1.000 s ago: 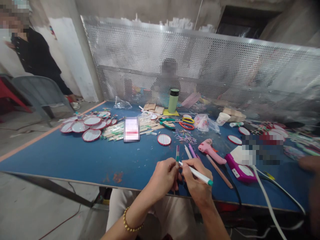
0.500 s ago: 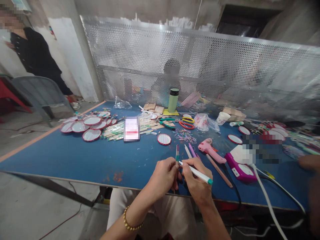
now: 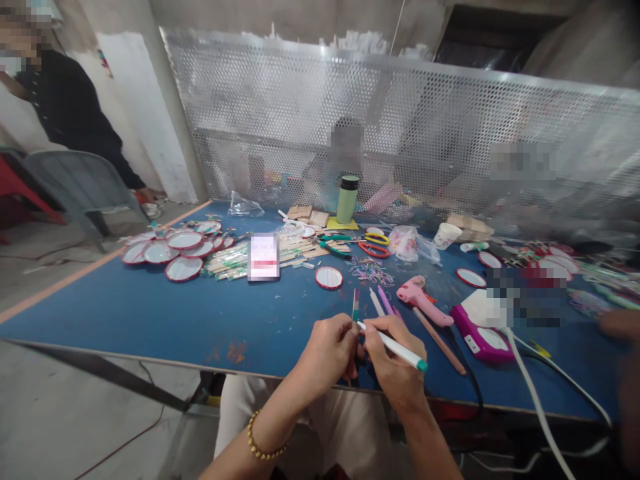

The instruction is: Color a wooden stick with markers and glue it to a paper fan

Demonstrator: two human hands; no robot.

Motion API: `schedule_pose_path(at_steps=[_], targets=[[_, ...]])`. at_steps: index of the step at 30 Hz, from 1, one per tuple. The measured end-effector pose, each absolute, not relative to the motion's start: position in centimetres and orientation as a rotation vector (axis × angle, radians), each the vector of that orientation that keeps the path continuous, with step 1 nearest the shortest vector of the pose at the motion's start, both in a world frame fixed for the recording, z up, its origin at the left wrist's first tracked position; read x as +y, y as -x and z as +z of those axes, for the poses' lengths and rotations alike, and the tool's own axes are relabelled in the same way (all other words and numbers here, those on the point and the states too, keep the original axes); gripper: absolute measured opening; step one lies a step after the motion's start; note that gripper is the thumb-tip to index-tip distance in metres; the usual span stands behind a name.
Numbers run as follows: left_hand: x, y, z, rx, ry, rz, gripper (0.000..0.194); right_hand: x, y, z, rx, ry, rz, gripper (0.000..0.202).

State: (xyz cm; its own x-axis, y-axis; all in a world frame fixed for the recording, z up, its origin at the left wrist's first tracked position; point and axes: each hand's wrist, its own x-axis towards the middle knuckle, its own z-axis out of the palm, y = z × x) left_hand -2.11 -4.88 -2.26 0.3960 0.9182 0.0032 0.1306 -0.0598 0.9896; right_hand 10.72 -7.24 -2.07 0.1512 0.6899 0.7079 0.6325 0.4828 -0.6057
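Observation:
Near the table's front edge, my left hand (image 3: 327,350) is closed on a thin stick (image 3: 355,304) that points away from me and has purple and green parts. My right hand (image 3: 397,357) pinches a white marker (image 3: 400,348) with a green end, its tip against the stick beside my left fingers. Just beyond lie a white pen (image 3: 377,302) and a purple pen (image 3: 385,301). A pink glue gun (image 3: 425,302) rests to the right. One round white disc with a red rim (image 3: 329,277) lies ahead of my hands.
On the blue table (image 3: 150,313) are piled discs (image 3: 184,269), a phone (image 3: 263,257), pliers (image 3: 373,249), a green bottle (image 3: 347,200), a paper cup (image 3: 446,235) and a purple power strip (image 3: 483,337) with cables. A person (image 3: 75,100) stands far left; a blurred arm is at right.
Both hands keep nearly the same place and hold. At the far left, the standing person's arm and upper body have shifted slightly.

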Motion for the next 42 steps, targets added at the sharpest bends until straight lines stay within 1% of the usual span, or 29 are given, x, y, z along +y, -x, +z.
schedule_pose_path(at_steps=[14,23,30,42], targets=[[-4.85,2.11,-2.39,0.976,-1.518,0.857,0.030,-7.22,-10.67,-2.13,-1.531,1.169,0.030,0.020],[-4.93,2.02,-2.66,0.998,-1.518,0.848,0.026,-7.14,-10.78,-2.16,-1.569,1.153,0.046,0.019],[-4.71,2.05,-2.65,0.981,-1.525,0.864,0.029,-7.19,-10.75,-2.27,-1.555,1.139,-0.008,0.018],[-4.80,2.03,-2.75,1.007,-1.497,0.861,0.024,-7.03,-10.69,-2.39,-1.590,1.128,0.021,0.018]])
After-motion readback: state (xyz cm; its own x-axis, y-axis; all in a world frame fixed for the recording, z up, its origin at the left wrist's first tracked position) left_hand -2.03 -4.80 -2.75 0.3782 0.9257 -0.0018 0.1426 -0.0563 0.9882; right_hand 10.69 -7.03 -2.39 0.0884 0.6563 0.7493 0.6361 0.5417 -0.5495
